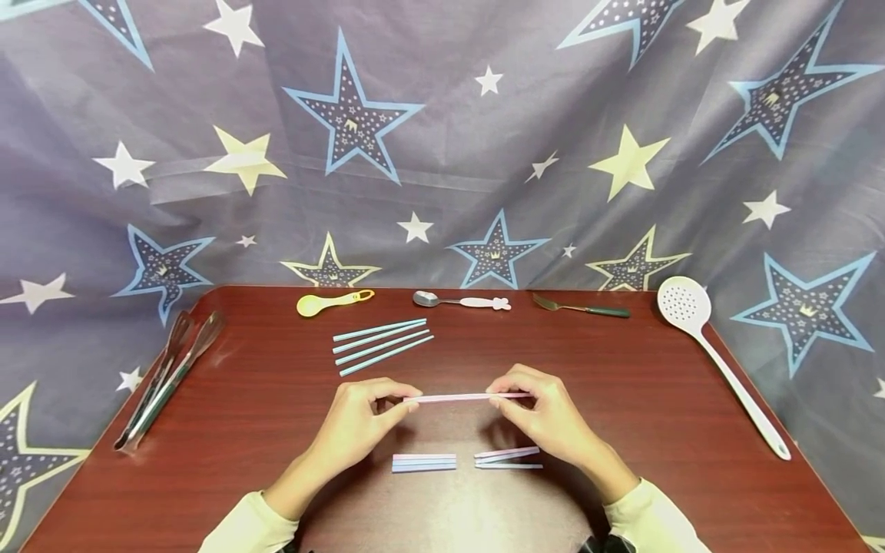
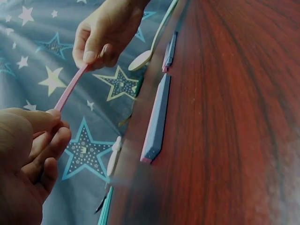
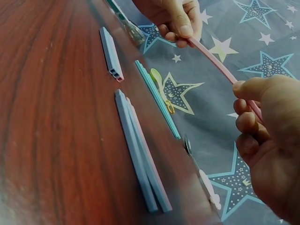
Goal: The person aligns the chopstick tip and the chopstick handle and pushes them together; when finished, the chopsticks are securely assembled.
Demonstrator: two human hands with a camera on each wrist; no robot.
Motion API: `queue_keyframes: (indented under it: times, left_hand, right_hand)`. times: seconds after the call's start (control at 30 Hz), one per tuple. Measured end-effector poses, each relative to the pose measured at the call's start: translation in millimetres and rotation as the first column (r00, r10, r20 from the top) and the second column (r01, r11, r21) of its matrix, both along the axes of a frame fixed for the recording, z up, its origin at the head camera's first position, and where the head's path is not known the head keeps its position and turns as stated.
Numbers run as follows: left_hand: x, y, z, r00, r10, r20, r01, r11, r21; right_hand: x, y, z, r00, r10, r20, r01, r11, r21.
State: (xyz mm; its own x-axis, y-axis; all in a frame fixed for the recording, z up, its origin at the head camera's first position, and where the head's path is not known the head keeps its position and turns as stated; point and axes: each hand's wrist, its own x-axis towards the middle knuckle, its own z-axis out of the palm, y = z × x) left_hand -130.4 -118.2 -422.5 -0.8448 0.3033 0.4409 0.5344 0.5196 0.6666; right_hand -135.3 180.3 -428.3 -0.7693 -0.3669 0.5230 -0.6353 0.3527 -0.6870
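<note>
A thin pink stick (image 1: 452, 398), straw-like in shape, is held level above the table between both hands. My left hand (image 1: 365, 415) pinches its left end between thumb and fingertips. Farther right, the thumb and fingers of my right hand (image 1: 541, 407) grip it, with its tip running on past them under the palm. Below the hands lie two small groups of pink and blue sticks: a tight left bundle (image 1: 424, 463) and a right group (image 1: 508, 458) whose sticks splay apart. In the right wrist view, the left bundle's (image 3: 111, 55) near ends look square and hollow.
Several light-blue sticks (image 1: 383, 346) lie side by side behind the hands. Along the back edge are a yellow spoon (image 1: 335, 301), a white-handled spoon (image 1: 462, 300) and a green-handled fork (image 1: 581, 308). Tongs (image 1: 169, 380) lie left, a white skimmer (image 1: 722, 365) right.
</note>
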Motion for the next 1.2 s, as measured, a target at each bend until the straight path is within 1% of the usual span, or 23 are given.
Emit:
queue_keyframes:
  times: [0.17,0.33,0.43,0.53,0.6,0.7,0.8,0.9,0.97,1.07,1.13,1.2]
  left_hand:
    - [-1.2,-12.6,0.7,1.0,0.017,0.022,-0.017,1.0,-0.013]
    - [-6.0,-28.0,-3.0,0.998,0.043,0.039,-0.042,0.999,-0.014]
    - [-10.1,-37.0,-8.1,0.996,0.078,0.052,-0.077,0.997,-0.013]
    - [-15.8,-44.7,-15.3,0.989,0.138,0.046,-0.137,0.99,-0.021]
    - [-19.8,-48.3,-20.4,0.982,0.185,0.027,-0.184,0.982,-0.033]
    - [-25.2,-52.0,-27.8,0.966,0.258,-0.009,-0.258,0.964,-0.06]
    - [-30.4,-54.6,-34.3,0.95,0.31,-0.021,-0.311,0.948,-0.074]
    - [-35.1,-56.5,-39.5,0.942,0.335,-0.015,-0.335,0.939,-0.074]
    - [-37.4,-57.6,-42.7,0.939,0.343,-0.016,-0.343,0.936,-0.072]
    - [-40.1,-59.4,-47.5,0.937,0.349,-0.03,-0.351,0.934,-0.071]
    - [-41.5,-60.8,-50.6,0.934,0.356,-0.04,-0.358,0.931,-0.072]
    - [-42.4,-62.1,-52.8,0.931,0.363,-0.043,-0.366,0.928,-0.069]
  right_hand:
    - [1.1,2,-1.2,1.0,-0.017,0.007,0.017,1.0,0.013]
    - [2.1,11,-4.4,0.998,-0.068,0.008,0.068,0.998,0.004]
    - [2.6,18,-8.4,0.996,-0.087,0.006,0.087,0.996,0.0]
    - [4.4,23,-12.0,0.996,-0.089,0.024,0.089,0.996,0.006]
    - [6.0,26,-15.0,0.997,-0.072,0.038,0.072,0.997,0.013]
    - [8.7,29,-20.1,0.998,-0.037,0.058,0.035,0.999,0.035]
    - [10.8,30,-26.3,0.996,0.007,0.093,-0.013,0.998,0.064]
    - [13.6,29,-31.9,0.986,0.064,0.154,-0.081,0.991,0.107]
    - [15.2,28,-35.2,0.982,0.099,0.163,-0.124,0.981,0.152]
    - [16.5,27,-38.2,0.98,0.146,0.135,-0.172,0.962,0.214]
    - [16.8,27,-39.0,0.981,0.162,0.107,-0.184,0.952,0.244]
    - [16.9,27,-38.7,0.98,0.171,0.1,-0.191,0.947,0.257]
